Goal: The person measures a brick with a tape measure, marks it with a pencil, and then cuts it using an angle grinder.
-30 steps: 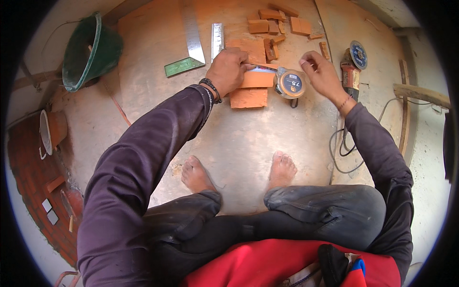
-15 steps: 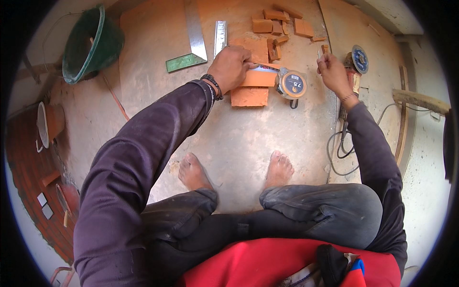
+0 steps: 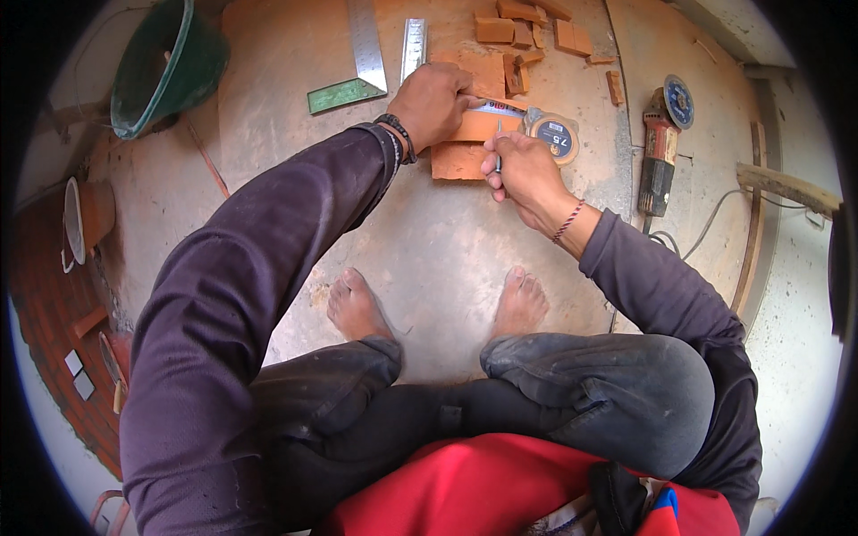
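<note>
My left hand (image 3: pixel 431 105) is closed at the end of the tape measure (image 3: pixel 556 138), pressing its pulled-out blade onto an orange clay tile (image 3: pixel 474 130). The tape's round case rests at the tile's right end. Another clay tile (image 3: pixel 458 164) lies underneath and juts out toward me. My right hand (image 3: pixel 529 177) pinches a thin, pointed grey rod (image 3: pixel 499 152), its tip upright at the tile's near edge, close by the blade. I cannot make out whether the tip touches the tile.
Beyond lie a green-handled try square (image 3: pixel 347 96), a metal ruler (image 3: pixel 414 46) and several cut tile pieces (image 3: pixel 523 34). An angle grinder (image 3: pixel 660 161) with its cord is at the right. A green bucket (image 3: pixel 170 76) stands far left; my bare feet (image 3: pixel 357 305) are nearby.
My right hand has swung left from beside the grinder to the tile, bringing the thin rod along. My left hand stays on the tape and tile; the view has shifted slightly.
</note>
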Available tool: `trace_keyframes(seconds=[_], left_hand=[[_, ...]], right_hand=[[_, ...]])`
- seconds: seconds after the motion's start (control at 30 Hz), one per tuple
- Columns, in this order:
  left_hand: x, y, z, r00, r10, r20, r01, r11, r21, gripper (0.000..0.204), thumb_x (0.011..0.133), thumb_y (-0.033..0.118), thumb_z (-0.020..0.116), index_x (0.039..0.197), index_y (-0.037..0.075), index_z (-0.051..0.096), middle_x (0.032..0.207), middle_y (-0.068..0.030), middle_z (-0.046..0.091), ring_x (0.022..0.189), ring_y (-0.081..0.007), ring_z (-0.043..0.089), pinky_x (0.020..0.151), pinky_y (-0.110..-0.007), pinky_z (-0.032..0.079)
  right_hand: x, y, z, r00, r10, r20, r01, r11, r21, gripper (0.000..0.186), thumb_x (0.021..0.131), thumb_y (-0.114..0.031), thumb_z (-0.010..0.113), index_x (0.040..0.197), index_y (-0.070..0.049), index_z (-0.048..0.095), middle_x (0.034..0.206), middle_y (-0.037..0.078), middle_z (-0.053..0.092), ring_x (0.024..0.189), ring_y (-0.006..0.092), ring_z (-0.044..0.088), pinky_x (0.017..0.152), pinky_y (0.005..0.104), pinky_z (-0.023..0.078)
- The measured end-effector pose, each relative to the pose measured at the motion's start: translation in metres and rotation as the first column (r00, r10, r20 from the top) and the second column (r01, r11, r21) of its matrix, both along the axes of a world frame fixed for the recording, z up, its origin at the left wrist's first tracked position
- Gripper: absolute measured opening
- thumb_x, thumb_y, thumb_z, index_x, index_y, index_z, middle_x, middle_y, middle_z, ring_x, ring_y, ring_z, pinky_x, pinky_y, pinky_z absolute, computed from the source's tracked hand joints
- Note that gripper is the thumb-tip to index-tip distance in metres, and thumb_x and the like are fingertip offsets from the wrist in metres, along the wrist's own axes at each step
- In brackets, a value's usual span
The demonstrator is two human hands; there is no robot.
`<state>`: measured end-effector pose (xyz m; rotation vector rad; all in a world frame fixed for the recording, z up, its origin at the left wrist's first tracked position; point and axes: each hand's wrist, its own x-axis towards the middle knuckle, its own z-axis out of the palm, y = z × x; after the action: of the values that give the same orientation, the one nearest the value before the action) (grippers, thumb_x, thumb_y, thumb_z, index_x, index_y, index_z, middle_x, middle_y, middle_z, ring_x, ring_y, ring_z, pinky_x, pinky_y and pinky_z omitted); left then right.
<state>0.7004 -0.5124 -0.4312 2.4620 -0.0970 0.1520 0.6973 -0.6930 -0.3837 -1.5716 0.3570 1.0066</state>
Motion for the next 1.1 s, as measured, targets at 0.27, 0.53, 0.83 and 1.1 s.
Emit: trace_keyframes(seconds=[0.27,0.53,0.83,1.1], left_hand=[[-0.001,0.003,-0.003,0.999,-0.016,0.029,0.016,1.000,-0.008,0.016,0.084,0.017,0.073,0.083,0.002,0.068,0.086,-0.0164,0.066,0.087,-0.0366,0.064,0.080,-0.045,0.051],[0.000,0.002,-0.004,0.999,-0.003,0.039,0.004,1.000,-0.028,0.020,0.080,0.018,0.076,0.082,0.000,0.068,0.084,-0.0176,0.064,0.085,-0.0376,0.062,0.077,-0.044,0.050],[-0.001,0.001,-0.002,1.000,-0.014,0.022,0.013,0.999,0.031,0.017,0.084,0.018,0.073,0.083,0.002,0.068,0.085,-0.0169,0.065,0.085,-0.0368,0.064,0.078,-0.045,0.051],[-0.001,0.003,-0.005,0.997,-0.007,0.073,0.008,1.000,-0.009,0.017,0.081,0.018,0.076,0.083,0.002,0.070,0.085,-0.0163,0.066,0.086,-0.0361,0.063,0.079,-0.042,0.051]], right_hand=[[-0.003,0.016,-0.007,0.992,-0.117,-0.054,0.116,0.993,-0.029,0.015,0.103,-0.016,0.039,0.107,-0.004,0.047,0.071,0.003,0.047,0.052,0.0126,0.044,0.044,0.0291,0.037],[0.001,0.015,-0.007,0.997,-0.070,-0.017,0.069,0.997,-0.046,0.014,0.103,-0.016,0.040,0.105,-0.004,0.046,0.069,0.002,0.045,0.052,0.0129,0.043,0.044,0.0294,0.036],[0.001,0.015,-0.007,0.997,-0.076,-0.002,0.076,0.996,-0.049,0.014,0.102,-0.016,0.040,0.104,-0.004,0.045,0.068,0.002,0.044,0.051,0.0129,0.043,0.043,0.0290,0.035],[0.011,0.011,-0.004,0.997,0.043,0.060,-0.034,0.990,-0.134,0.014,0.100,-0.015,0.042,0.094,-0.004,0.049,0.067,0.003,0.045,0.046,0.0128,0.041,0.038,0.0294,0.032]])
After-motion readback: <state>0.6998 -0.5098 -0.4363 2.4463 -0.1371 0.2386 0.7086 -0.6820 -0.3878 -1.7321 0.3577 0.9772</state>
